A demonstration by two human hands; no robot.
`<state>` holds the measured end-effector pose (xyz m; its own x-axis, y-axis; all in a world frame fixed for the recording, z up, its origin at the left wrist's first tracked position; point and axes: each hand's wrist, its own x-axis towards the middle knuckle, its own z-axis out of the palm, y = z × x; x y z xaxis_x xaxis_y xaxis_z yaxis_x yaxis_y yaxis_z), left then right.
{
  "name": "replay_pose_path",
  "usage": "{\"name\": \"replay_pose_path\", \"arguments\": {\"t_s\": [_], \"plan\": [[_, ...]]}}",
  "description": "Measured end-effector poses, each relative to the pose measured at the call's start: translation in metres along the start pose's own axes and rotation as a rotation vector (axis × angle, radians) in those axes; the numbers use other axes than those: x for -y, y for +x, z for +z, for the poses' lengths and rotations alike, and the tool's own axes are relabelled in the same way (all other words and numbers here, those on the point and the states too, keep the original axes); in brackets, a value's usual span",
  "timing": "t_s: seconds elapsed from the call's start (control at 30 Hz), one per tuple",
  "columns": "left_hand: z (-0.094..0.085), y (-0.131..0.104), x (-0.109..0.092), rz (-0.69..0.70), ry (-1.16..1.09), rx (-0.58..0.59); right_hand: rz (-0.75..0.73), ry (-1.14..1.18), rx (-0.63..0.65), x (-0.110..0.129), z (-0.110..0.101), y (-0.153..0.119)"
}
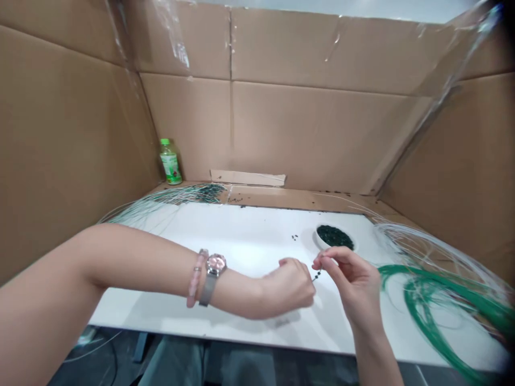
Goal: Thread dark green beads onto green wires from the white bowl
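Observation:
My left hand [287,289] is closed in a loose fist above the white table, the wrist bent, with a short strand of dark beads [317,275] coming out on its right side. Thumb and fingertips of my right hand [356,279] are pinched at the strand's upper end. A thin thread runs between the two hands, but its ends are hidden by my fingers. Just behind my right hand is a white bowl [321,243] full of small dark green beads [335,236]. A few loose beads [295,237] lie left of the bowl.
Bundles of green wire [422,311] and white wire [418,236] spread over the table's right side. More strands with dark ends [205,192] lie at the back left. A green-capped bottle [170,165] stands in the corner. Cardboard walls [289,123] enclose the white table [237,228].

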<state>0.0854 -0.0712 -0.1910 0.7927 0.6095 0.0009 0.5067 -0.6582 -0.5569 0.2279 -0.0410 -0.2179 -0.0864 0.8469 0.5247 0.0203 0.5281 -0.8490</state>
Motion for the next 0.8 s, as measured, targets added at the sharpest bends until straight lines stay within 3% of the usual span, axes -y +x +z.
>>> {"name": "replay_pose_path", "arguments": {"t_s": [0.1,0.17,0.23,0.3,0.37,0.43,0.53,0.63,0.73,0.8], "plan": [[-0.022,-0.024,-0.017,0.082,0.489,0.101,-0.044,-0.019,0.023,0.004,0.011,0.003],[-0.029,-0.037,-0.025,0.21,1.024,0.313,-0.04,-0.039,0.027,0.003,0.017,0.005],[-0.03,-0.047,-0.03,0.484,1.75,0.697,-0.025,-0.062,0.051,0.002,0.021,0.006],[-0.024,-0.055,-0.035,0.852,2.479,1.193,-0.015,-0.08,0.102,0.003,0.026,0.007],[-0.016,-0.061,-0.039,1.194,2.95,1.647,-0.003,-0.087,0.195,0.007,0.033,0.008],[-0.008,-0.065,-0.043,1.438,3.126,1.927,0.021,-0.08,0.343,0.013,0.041,0.008],[0.001,-0.069,-0.046,1.592,3.129,2.086,0.046,-0.052,0.555,0.023,0.054,0.01],[0.003,-0.072,-0.046,1.615,3.055,2.192,0.029,-0.036,0.604,0.028,0.064,0.012],[0.004,-0.073,-0.044,1.624,3.006,2.194,-0.002,-0.022,0.561,0.027,0.07,0.014],[0.006,-0.071,-0.042,1.561,2.964,2.171,-0.01,-0.021,0.539,0.024,0.072,0.016]]}}
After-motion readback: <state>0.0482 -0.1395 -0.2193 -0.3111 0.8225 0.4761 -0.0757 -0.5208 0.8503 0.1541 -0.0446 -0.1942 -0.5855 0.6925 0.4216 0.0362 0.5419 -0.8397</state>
